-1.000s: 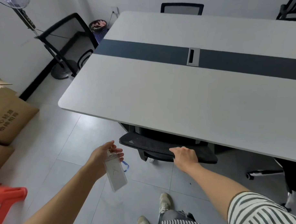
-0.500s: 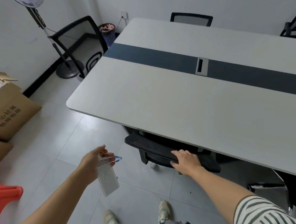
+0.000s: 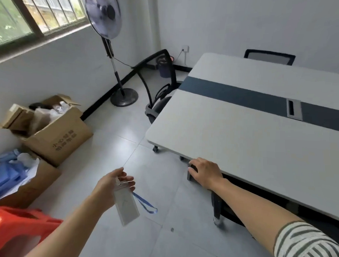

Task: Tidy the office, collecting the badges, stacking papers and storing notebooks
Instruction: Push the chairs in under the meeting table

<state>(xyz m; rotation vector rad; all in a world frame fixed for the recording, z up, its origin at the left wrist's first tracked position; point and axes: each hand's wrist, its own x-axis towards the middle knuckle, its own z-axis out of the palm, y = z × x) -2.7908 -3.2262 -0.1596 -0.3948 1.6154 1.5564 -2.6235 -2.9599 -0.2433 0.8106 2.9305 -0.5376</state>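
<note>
A clear plastic badge holder [image 3: 126,205] with a blue lanyard [image 3: 145,203] hangs from my left hand [image 3: 113,186], which pinches its top clip above the tiled floor. My right hand [image 3: 205,173] rests on the top of a black office chair [image 3: 219,207] tucked under the near edge of the long white table [image 3: 251,135]. The chair is mostly hidden beneath the tabletop. No papers or notebooks show in this view.
Open cardboard boxes [image 3: 55,136] stand along the left wall, with a blue bundle [image 3: 7,172] and an orange plastic stool [image 3: 13,230] nearer me. A standing fan [image 3: 110,39], another black chair [image 3: 158,85] and a dark bin [image 3: 164,67] occupy the far corner.
My view has swung left, bringing the window, fan and boxes into sight. The right hand has stayed on the chair back while the left still carries the badge; the lanyard now trails lower.
</note>
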